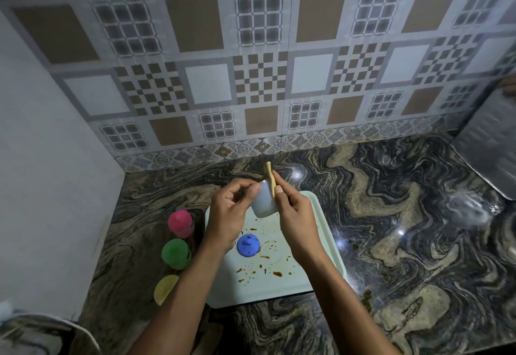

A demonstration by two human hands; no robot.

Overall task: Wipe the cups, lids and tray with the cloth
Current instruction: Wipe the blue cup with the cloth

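From the head camera, your left hand (pixel 231 215) has its grip closed round the pale blue cup (pixel 264 202), held over the far edge of the tray (pixel 279 287). Your right hand (pixel 296 220) pinches the yellow cloth (pixel 268 173) against the cup's side. A blue lid (pixel 248 245) lies on the brown-spotted tray near its left edge. A pink cup (pixel 181 223), a green cup (pixel 176 253) and a yellow lid (pixel 166 289) line the counter (pixel 391 215) just left of the tray.

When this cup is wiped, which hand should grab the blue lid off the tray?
Left, probably. The left hand holds the cup and sits just beside the blue lid on the tray; the right hand grips the cloth, so it does the wiping.
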